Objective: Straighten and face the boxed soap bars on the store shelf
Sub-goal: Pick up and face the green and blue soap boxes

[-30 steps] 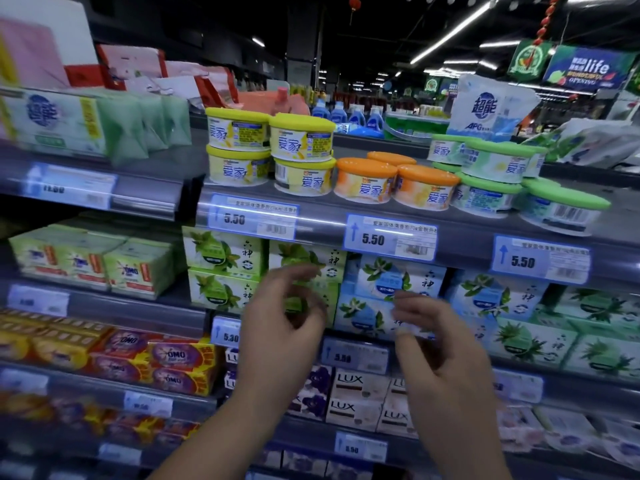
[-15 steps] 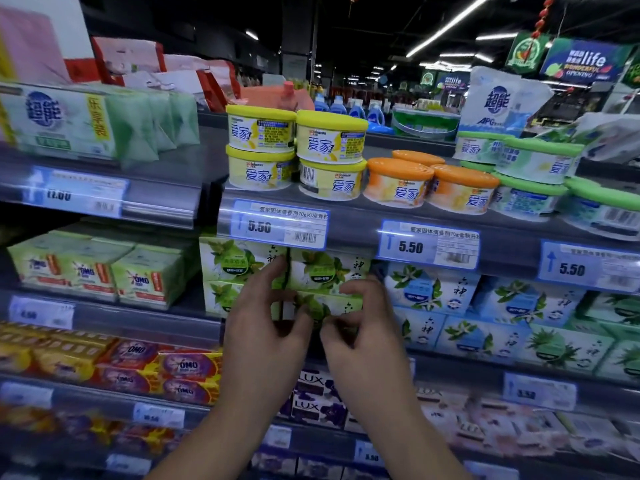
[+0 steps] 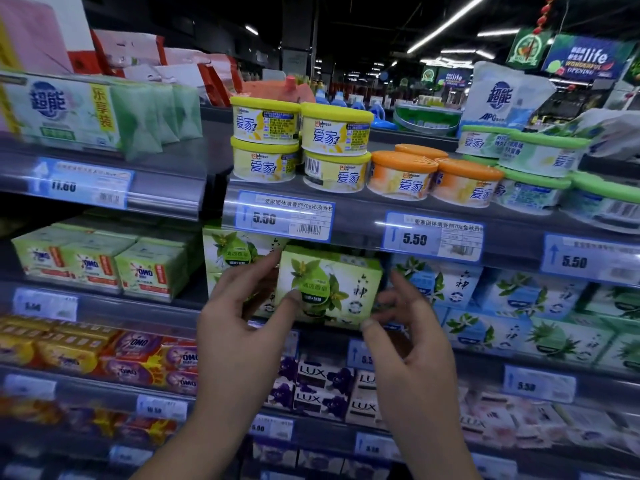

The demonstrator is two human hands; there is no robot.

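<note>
Left hand (image 3: pixel 239 330) pinched green soap box (image 3: pixel 332 285): thumb on front face, forefinger at top-left corner. Right hand (image 3: pixel 408 351) curled round lower-right corner, fingers blurred. Box at shelf (image 3: pixel 478 370) front edge, blue soap boxes (image 3: pixel 446 282) beside. Yellow tubs (image 3: pixel 298 143) above.

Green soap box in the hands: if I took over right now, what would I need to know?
Left hand: pinches the green soap box at its left end.
Right hand: holds its right end, thumb under the corner.
Box: front facing out, slightly tilted, forward of the green stack.
Done: box in hand.
To do: set it square in the row beside the blue boxes.
</note>
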